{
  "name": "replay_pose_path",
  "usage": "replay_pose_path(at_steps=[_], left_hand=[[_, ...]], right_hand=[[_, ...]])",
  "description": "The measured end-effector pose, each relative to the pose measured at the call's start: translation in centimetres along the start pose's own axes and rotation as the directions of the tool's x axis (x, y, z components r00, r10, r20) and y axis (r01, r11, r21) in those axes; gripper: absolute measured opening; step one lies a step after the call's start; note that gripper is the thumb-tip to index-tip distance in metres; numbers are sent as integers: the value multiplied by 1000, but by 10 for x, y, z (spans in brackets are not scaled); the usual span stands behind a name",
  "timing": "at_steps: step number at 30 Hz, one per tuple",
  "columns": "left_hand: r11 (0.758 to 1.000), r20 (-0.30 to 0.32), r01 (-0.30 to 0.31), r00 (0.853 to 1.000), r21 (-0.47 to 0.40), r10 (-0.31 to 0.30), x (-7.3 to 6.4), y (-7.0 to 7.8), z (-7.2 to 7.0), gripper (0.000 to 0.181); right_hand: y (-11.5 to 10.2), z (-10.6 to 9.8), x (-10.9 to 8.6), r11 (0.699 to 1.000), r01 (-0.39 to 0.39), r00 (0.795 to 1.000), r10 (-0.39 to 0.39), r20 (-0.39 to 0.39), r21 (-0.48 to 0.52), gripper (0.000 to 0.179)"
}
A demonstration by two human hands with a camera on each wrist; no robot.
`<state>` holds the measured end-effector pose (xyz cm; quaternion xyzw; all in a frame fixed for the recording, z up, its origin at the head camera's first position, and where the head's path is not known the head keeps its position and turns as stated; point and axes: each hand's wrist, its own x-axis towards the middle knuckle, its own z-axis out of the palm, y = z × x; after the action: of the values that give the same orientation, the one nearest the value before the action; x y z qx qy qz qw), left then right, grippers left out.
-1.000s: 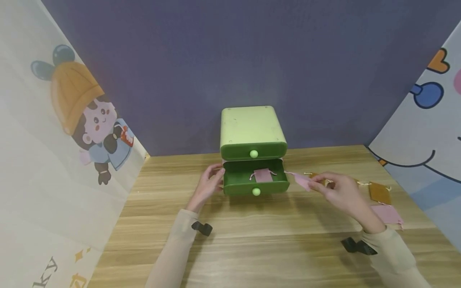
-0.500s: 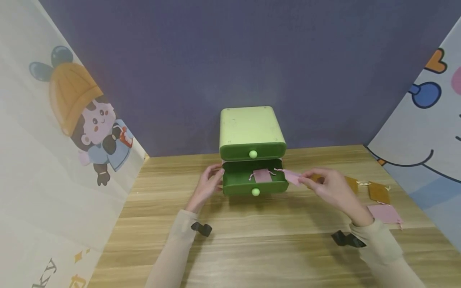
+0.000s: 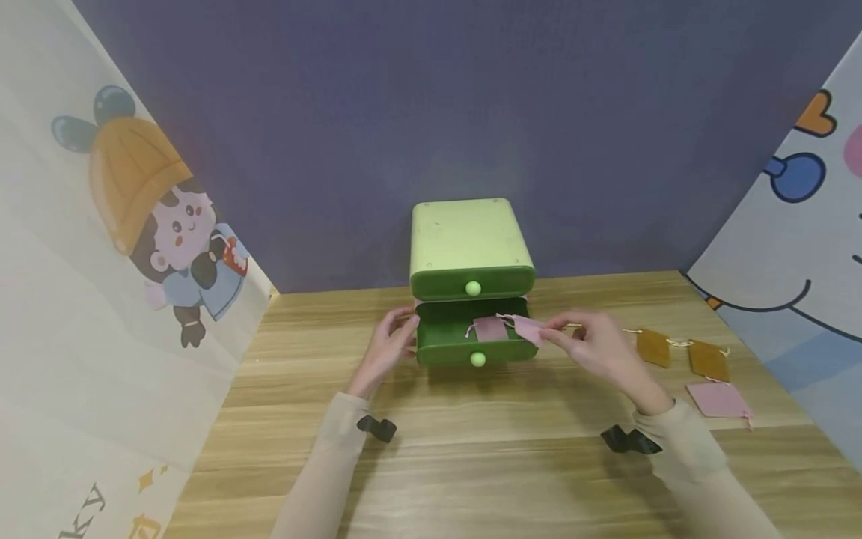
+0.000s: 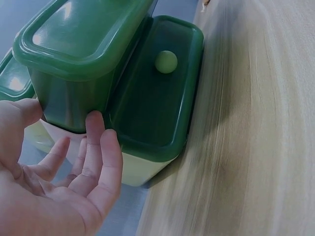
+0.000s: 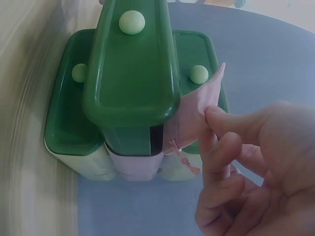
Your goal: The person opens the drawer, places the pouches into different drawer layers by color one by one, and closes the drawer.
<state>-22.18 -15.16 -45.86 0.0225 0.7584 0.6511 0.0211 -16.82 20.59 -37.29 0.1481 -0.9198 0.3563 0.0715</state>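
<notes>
My right hand (image 3: 595,348) pinches a pink drawstring pouch (image 3: 527,329) between thumb and index finger, over the right end of the pulled-out green drawer (image 3: 441,353). In the right wrist view the pouch (image 5: 189,115) hangs beside the drawer's end, its drawstring dangling low. A second pink pouch (image 3: 490,329) lies flat inside that drawer. My left hand (image 3: 390,344) is at the drawer's left side. Its loosely bent fingertips rest against the drawer's end in the left wrist view, and the thumb (image 4: 30,110) touches further back.
The light green cabinet (image 3: 471,232) stands against the dark wall, its top drawer (image 3: 441,284) closed. A lower drawer (image 4: 152,113) is closed too. On the table's right lie brown pouches (image 3: 653,348) and a pink pouch (image 3: 719,400); my right hand partly hides another brown one.
My right hand has moved left with the pink pouch, from beside the drawer to over its right end. The left hand stays at the drawer's side.
</notes>
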Motion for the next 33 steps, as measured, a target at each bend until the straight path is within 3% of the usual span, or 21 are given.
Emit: replay_pose_path(at_steps=[13,33], left_hand=[[1000,-2,-5,1000,-14,5,2,-2,-1,51],[1000,-1,-2,1000,-15,2,-1,0,1,52]], right_hand=[[-4,15,16,999,-1,999,0,42,41,16],[-9,37,38,999,20,999,-20,30,30,17]])
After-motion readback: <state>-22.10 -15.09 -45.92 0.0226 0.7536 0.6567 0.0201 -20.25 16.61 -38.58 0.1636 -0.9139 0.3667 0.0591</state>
